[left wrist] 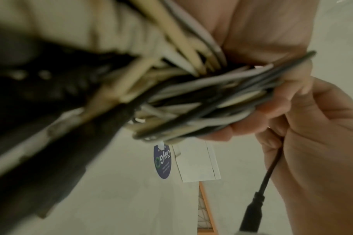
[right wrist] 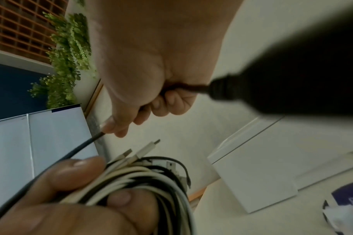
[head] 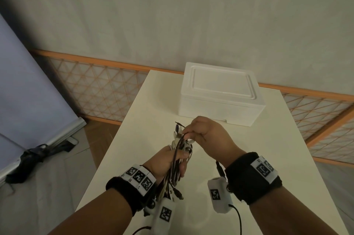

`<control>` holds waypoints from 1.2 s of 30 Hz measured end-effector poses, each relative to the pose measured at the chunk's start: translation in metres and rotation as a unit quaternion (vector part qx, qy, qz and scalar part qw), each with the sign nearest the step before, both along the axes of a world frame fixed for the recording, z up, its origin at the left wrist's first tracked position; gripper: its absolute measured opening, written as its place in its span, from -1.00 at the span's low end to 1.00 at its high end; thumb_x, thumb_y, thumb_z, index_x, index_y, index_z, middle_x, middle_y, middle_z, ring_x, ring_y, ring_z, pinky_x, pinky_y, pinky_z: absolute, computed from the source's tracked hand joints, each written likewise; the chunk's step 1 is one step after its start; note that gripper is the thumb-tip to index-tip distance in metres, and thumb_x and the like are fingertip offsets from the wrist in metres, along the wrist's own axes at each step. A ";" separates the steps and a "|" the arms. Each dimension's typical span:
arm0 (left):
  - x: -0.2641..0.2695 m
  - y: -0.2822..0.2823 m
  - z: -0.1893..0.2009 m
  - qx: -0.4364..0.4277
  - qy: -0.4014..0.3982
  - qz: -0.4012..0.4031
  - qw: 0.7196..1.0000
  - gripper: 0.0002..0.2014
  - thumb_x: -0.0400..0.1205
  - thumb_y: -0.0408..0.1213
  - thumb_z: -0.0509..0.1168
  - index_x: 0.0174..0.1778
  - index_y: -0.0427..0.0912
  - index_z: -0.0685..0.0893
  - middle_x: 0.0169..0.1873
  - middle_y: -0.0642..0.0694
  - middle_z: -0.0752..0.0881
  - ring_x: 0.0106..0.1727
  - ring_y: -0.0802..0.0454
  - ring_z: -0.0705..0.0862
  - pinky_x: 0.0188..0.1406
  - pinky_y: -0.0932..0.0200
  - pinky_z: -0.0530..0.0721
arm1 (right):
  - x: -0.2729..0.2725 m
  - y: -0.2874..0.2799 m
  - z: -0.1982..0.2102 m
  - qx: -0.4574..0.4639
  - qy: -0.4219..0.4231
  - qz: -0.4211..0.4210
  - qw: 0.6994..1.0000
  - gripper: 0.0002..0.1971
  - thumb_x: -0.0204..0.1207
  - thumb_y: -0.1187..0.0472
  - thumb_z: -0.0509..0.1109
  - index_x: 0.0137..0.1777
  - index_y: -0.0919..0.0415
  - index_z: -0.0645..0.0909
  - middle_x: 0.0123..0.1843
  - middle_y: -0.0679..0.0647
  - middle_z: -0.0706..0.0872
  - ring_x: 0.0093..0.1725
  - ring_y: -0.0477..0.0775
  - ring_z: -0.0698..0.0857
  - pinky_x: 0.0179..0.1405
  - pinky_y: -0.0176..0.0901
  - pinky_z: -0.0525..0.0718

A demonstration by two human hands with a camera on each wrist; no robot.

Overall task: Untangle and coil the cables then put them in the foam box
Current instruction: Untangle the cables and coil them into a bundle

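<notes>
Cables (head: pixel 179 155), black and white, bundled: long axis near-to-far, plug ends far, clenched in left hand (head: pixel 168 162) above white surface (head: pixel 134 139). Right hand (head: pixel 206 135) pinches one black cable (right wrist: pixel 81 145). Foam box (head: pixel 220 96), lidded, far right. Round label (left wrist: pixel 162 162) reads "Clay", mirrored.

One legible text: "ClayG…", appearing mirrored and turned sideways in white letters beside a green ring emblem, is showing on a dark blue round sticker (left wrist: pixel 162 162) at lower centre of the left wrist view; its smaller lines are staying too blurred to read. Black-and-white square code markers (head: pixel 139 177) are showing on the wristbands, carrying no letters.
</notes>
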State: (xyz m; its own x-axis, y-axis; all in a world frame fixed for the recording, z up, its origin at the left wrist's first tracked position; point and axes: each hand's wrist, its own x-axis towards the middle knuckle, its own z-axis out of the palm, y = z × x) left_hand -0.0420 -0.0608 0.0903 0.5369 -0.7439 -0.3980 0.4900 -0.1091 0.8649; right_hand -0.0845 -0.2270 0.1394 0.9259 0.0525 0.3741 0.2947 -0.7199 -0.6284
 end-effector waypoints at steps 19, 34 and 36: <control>0.003 0.007 -0.012 -0.148 0.117 -0.073 0.979 -0.44 0.24 0.22 0.56 -0.19 -0.23 0.68 -0.48 -0.20 0.70 -0.45 -0.08 0.70 -0.33 0.11 0.68 | 0.011 0.004 -0.002 -0.019 -0.036 -0.024 0.999 -0.81 0.40 0.07 0.45 -0.10 0.12 0.83 -0.23 0.00 0.73 -0.13 -0.14 0.63 -0.24 -0.17 0.66; 0.017 0.014 0.008 -0.152 0.020 -0.101 0.983 -0.75 0.27 -0.37 0.31 -0.19 -0.27 0.42 -0.67 -0.07 0.56 -0.60 0.02 0.58 -0.47 0.23 0.56 | -0.005 0.000 -0.032 -0.124 0.047 -0.103 0.986 -0.61 0.62 0.21 0.28 0.45 0.02 0.50 0.21 0.00 0.67 0.21 0.06 0.59 0.22 -0.19 0.52; 0.015 0.014 0.009 -0.156 0.028 -0.096 0.983 -0.75 0.27 -0.37 0.31 -0.20 -0.27 0.42 -0.68 -0.07 0.56 -0.61 0.02 0.58 -0.48 0.23 0.56 | -0.005 0.005 -0.034 -0.086 0.056 -0.097 0.990 -0.60 0.62 0.25 0.27 0.45 0.04 0.48 0.29 -0.04 0.63 0.27 -0.03 0.54 0.22 -0.50 0.33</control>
State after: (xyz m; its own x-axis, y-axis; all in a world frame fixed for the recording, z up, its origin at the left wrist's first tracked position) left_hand -0.0272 -0.0470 0.0988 0.3597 -0.9195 -0.1588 0.5333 0.0630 0.8436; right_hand -0.0890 -0.2224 0.1056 0.9597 -0.0768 0.2705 0.0760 -0.8554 -0.5124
